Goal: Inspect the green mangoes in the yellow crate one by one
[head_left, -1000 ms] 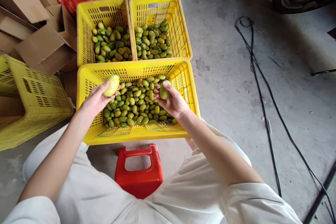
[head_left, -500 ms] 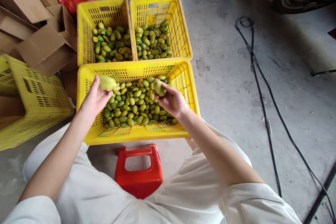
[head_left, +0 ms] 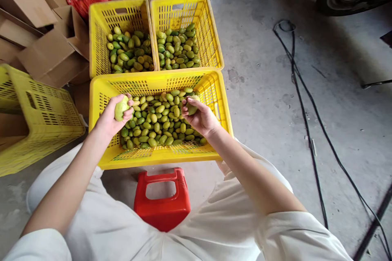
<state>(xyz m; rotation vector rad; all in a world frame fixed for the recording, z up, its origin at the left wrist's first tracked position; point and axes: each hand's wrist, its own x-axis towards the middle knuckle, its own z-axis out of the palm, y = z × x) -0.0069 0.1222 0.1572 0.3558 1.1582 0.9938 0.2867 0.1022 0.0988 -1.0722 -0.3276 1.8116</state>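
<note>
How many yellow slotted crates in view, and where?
4: front crate; behind it, side by side, rear left crate and rear right crate; left-edge crate, partly cut off by the frame. Any stacked underneath would be hidden.

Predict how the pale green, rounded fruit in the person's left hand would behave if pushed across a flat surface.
The pale green, rounded fruit would probably roll, since its visible sides curve. It seems fairly stiff: no dent shows where the left hand grips it. It may be slightly slippery, as its skin looks mostly smooth.
</note>
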